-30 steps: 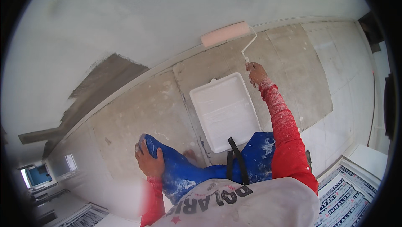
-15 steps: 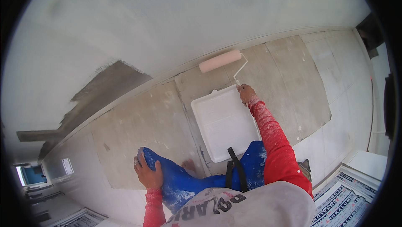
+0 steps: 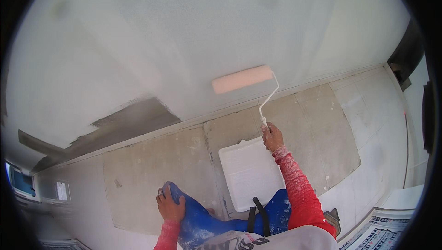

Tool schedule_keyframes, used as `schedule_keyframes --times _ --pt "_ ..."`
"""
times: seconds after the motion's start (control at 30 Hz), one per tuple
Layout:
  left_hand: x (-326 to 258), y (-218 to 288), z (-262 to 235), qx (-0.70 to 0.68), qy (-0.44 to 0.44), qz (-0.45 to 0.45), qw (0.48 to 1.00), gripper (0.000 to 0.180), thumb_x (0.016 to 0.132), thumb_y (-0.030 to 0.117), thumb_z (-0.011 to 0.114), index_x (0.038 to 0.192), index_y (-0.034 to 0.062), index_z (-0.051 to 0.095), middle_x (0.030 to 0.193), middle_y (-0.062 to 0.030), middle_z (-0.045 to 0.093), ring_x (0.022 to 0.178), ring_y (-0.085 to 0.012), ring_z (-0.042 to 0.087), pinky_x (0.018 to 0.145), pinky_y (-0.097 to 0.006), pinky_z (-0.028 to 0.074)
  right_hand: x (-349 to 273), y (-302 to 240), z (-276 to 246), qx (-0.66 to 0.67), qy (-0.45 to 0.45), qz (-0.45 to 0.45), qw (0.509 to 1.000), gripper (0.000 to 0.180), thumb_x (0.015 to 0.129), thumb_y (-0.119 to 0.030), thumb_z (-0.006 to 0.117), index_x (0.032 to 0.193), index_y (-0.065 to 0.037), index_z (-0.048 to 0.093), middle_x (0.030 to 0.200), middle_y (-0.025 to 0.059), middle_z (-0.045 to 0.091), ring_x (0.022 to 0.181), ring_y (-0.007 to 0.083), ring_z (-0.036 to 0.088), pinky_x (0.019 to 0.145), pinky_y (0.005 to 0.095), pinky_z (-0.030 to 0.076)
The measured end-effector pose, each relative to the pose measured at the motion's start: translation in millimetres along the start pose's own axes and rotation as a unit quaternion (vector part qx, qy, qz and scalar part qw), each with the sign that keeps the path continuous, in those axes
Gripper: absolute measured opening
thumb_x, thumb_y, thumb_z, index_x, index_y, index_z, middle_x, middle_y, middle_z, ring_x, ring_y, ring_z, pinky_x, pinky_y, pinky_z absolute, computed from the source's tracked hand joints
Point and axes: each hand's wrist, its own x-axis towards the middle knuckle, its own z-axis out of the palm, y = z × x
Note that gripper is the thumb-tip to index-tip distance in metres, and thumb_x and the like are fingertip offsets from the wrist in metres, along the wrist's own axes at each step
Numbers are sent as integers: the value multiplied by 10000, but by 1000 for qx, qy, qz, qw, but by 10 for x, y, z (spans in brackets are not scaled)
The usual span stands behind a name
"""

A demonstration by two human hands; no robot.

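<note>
My right hand (image 3: 272,136) is closed round the handle of a paint roller (image 3: 242,79). The roller's pale pink sleeve lies level with the lower part of the wall, above the baseboard; whether it presses on the wall I cannot tell. Below that hand a white paint tray (image 3: 252,170) rests on the floor, its inside coated with white. My left hand (image 3: 171,206) holds nothing and lies on my left knee in blue trousers, fingers apart.
A white-coated wall (image 3: 193,29) fills the far side, with a bare grey-brown patch (image 3: 138,118) low on the left. Worn brown sheeting (image 3: 159,167) covers part of the pale floor. Strips with printed film (image 3: 377,234) lie at the lower right.
The roller has risen from beside the baseboard onto the lower wall area, carried by my right hand. My view has tilted up, so the tray sits lower. My left hand stays on the knee.
</note>
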Motion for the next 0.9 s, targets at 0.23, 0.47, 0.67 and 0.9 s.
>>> schedule_keyframes --times 0.23,0.47,0.67,0.9 --pt "210 17 217 -25 -28 25 999 785 814 435 691 1484 106 445 1504 -295 403 1308 -494 433 1011 -602 432 -9 -1383 -213 79 18 -181 980 320 1052 -355 549 1078 -47 629 589 -17 479 465 70 439 430 258 360" --pt "513 220 351 10 -104 30 994 799 851 509 640 1510 118 416 1536 -288 369 1336 -512 415 1039 -642 397 -569 -1887 -466 140 5 -169 976 300 1055 -350 540 1069 -64 627 588 -13 488 453 71 441 402 251 364" --pt "663 285 480 57 -117 54 990 803 860 536 635 1514 127 409 1531 -284 373 1330 -521 419 1010 -651 419 -1678 -1013 -653 110 -38 35 993 334 1038 -361 568 1114 -41 626 596 -8 495 449 78 459 391 256 379" --pt "1035 365 225 76 -179 91 977 672 874 520 620 1405 113 551 1406 -204 549 1207 -448 572 957 -538 513 -2365 -249 -916 -168 -96 214 957 425 965 -387 653 1091 18 627 675 80 606 484 164 582 447 325 482"
